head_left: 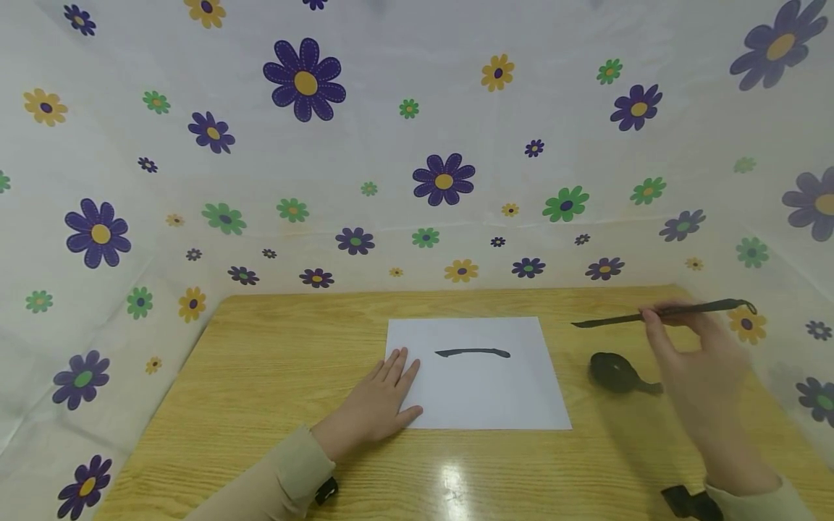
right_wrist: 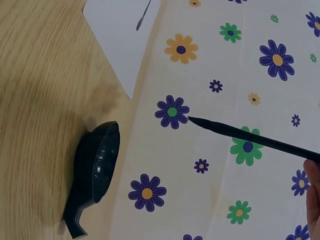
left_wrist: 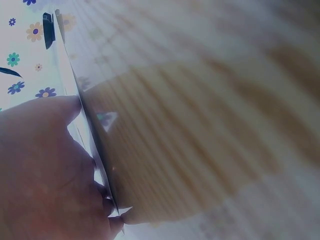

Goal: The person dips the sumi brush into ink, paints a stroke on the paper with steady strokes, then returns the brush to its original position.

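Observation:
My left hand (head_left: 373, 405) rests flat with fingers spread on the left edge of a white sheet of paper (head_left: 482, 398). One black horizontal brush stroke (head_left: 474, 352) marks the sheet's upper middle. To the right of the paper, my right hand (head_left: 700, 369) pinches a dark ink brush (right_wrist: 250, 138) by its handle, raised above the table. The brush lies nearly level, its pointed tip toward the paper and a hanging loop at its other end. Below it on the table sits a dark spoon-shaped ink dish (head_left: 612, 372), its short handle partly behind my right hand.
The wooden table (head_left: 287, 362) carries the paper and the dish. White cloth (head_left: 365, 145) printed with purple, yellow and green flowers rises behind the table and along both sides. Dark wrist straps (head_left: 691, 502) show near the sleeves.

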`<state>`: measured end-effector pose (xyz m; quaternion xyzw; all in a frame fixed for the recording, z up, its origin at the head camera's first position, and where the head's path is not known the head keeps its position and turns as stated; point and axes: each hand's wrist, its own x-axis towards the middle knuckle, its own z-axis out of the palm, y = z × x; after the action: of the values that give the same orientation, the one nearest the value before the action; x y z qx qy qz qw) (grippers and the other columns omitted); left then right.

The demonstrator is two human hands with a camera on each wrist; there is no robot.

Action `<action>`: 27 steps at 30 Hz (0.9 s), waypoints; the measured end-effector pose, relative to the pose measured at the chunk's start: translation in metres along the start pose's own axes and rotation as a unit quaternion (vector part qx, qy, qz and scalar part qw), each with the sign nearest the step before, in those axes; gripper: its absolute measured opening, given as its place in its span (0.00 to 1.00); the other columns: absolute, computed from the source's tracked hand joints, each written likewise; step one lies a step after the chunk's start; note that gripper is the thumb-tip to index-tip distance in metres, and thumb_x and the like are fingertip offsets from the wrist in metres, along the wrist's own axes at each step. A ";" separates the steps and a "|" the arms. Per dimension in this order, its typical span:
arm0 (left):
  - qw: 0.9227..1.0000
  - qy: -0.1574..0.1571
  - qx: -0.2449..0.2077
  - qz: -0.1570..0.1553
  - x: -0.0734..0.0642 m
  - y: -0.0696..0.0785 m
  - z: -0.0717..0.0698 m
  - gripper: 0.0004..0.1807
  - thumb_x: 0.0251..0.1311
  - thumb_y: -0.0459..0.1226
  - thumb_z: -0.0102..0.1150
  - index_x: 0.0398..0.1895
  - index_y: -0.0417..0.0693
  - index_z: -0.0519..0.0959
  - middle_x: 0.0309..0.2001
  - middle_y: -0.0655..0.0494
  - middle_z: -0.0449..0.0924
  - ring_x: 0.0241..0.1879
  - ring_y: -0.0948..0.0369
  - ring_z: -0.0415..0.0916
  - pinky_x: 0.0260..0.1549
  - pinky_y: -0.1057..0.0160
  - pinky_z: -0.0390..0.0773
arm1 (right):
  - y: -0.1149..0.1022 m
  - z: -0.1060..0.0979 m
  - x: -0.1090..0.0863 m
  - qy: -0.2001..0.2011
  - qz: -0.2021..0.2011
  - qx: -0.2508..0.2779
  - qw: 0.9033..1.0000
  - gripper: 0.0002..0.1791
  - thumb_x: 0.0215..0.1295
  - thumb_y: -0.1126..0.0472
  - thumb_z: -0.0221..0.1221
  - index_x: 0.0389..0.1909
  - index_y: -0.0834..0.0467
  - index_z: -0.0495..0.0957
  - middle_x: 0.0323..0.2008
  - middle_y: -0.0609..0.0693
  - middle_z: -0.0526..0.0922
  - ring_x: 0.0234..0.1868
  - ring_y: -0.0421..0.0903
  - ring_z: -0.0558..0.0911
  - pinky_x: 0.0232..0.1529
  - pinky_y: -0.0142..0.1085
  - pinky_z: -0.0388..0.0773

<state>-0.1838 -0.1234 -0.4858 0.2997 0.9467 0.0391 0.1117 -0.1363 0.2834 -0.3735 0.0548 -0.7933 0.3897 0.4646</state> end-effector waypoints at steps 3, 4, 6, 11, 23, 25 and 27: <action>1.000 0.000 0.000 0.000 0.000 0.000 0.000 0.43 0.80 0.59 0.47 0.86 0.44 0.52 0.87 0.39 0.43 0.87 0.44 0.42 0.84 0.45 0.54 | -0.002 -0.006 0.000 -0.004 -0.011 -0.027 1.000 0.05 0.67 0.72 0.67 0.39 0.72 0.87 0.40 0.11 0.78 0.44 0.10 0.76 0.48 0.13 0.67; 1.000 0.000 0.000 0.000 0.000 0.000 0.000 0.43 0.80 0.59 0.47 0.87 0.44 0.52 0.87 0.39 0.43 0.87 0.44 0.42 0.84 0.45 0.54 | -0.002 -0.008 0.000 -0.005 -0.020 -0.033 0.999 0.05 0.65 0.73 0.67 0.39 0.72 0.87 0.41 0.11 0.78 0.45 0.09 0.76 0.48 0.12 0.67; 1.000 0.000 -0.001 0.000 -0.001 0.001 0.000 0.43 0.80 0.59 0.47 0.86 0.44 0.52 0.87 0.39 0.43 0.87 0.44 0.42 0.84 0.45 0.54 | -0.001 -0.011 0.000 -0.003 -0.049 -0.046 0.998 0.06 0.65 0.74 0.67 0.40 0.74 0.86 0.40 0.19 0.83 0.47 0.09 0.75 0.50 0.11 0.66; 1.000 0.001 -0.006 0.001 -0.001 0.001 0.000 0.43 0.80 0.58 0.47 0.86 0.44 0.52 0.87 0.38 0.43 0.87 0.44 0.42 0.84 0.44 0.54 | 0.005 -0.018 0.001 -0.012 -0.112 -0.079 0.990 0.25 0.76 0.53 0.62 0.41 0.76 0.85 0.33 0.66 0.90 0.52 0.07 0.70 0.54 0.10 0.62; 1.000 0.002 -0.008 0.001 -0.003 0.002 -0.003 0.43 0.80 0.57 0.47 0.86 0.42 0.53 0.87 0.37 0.44 0.87 0.43 0.43 0.84 0.44 0.54 | 0.015 -0.021 -0.003 0.026 -0.280 -0.139 0.950 0.29 0.80 0.49 0.56 0.29 0.69 0.87 0.24 0.64 0.89 0.19 0.63 0.80 0.34 0.32 0.73; 1.000 0.001 -0.009 0.002 -0.003 0.003 -0.005 0.43 0.80 0.57 0.47 0.86 0.42 0.53 0.87 0.37 0.44 0.87 0.43 0.43 0.84 0.44 0.54 | 0.014 -0.017 -0.003 0.045 -0.321 -0.136 0.936 0.26 0.81 0.51 0.56 0.27 0.68 0.85 0.22 0.62 0.88 0.16 0.62 0.79 0.27 0.44 0.71; 1.000 0.002 -0.011 0.002 -0.003 0.003 -0.005 0.43 0.80 0.57 0.47 0.86 0.42 0.53 0.87 0.38 0.44 0.87 0.43 0.43 0.84 0.44 0.54 | 0.014 -0.014 -0.002 0.057 -0.356 -0.128 0.924 0.24 0.81 0.54 0.57 0.26 0.66 0.83 0.21 0.60 0.87 0.15 0.61 0.78 0.25 0.48 0.71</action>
<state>-0.1806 -0.1227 -0.4795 0.3000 0.9459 0.0498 0.1134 -0.1312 0.3019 -0.3795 0.2514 -0.7367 0.0964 0.6203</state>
